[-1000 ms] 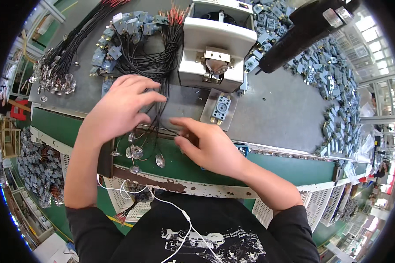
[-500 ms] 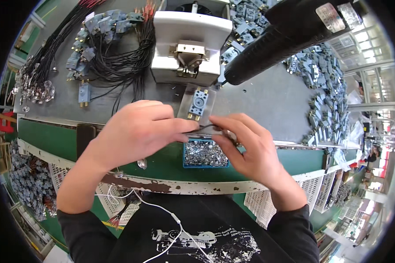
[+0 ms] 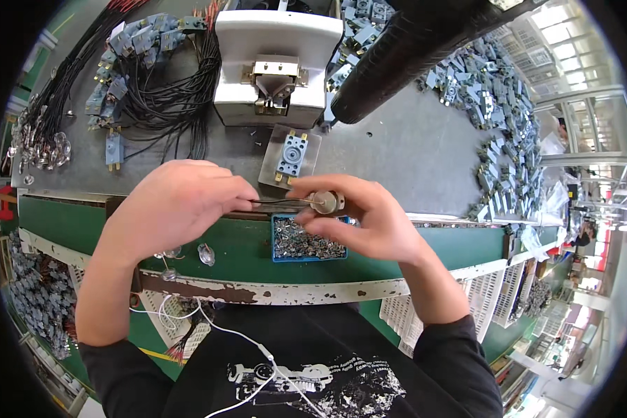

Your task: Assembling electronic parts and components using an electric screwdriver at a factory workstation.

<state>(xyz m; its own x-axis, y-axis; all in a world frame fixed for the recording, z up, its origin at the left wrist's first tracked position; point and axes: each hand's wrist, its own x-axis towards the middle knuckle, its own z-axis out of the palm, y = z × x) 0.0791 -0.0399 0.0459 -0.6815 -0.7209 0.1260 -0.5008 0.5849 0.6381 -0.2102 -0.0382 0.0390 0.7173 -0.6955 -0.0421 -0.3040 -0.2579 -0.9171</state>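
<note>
My left hand is closed in a pinch on a thin black wire just past the table's front edge. The wire runs to a round, dull metal piece, which my right hand holds between thumb and fingers. What its far side looks like is hidden by the hand. Just beyond my hands, a grey-blue switch block with brass terminals lies on a flat square plate. Below the hands sits a blue tray of small metal parts.
A white bench machine stands behind the plate. A thick black tube slants in from the upper right. Many loose switch blocks cover the right side; bundled black wires with blocks lie left. Clear round pieces rest near my left forearm.
My hands have moved apart, drawing the wire straighter between them. The round metal piece, mostly hidden before, now shows in my right hand. The whole view has shifted slightly.
</note>
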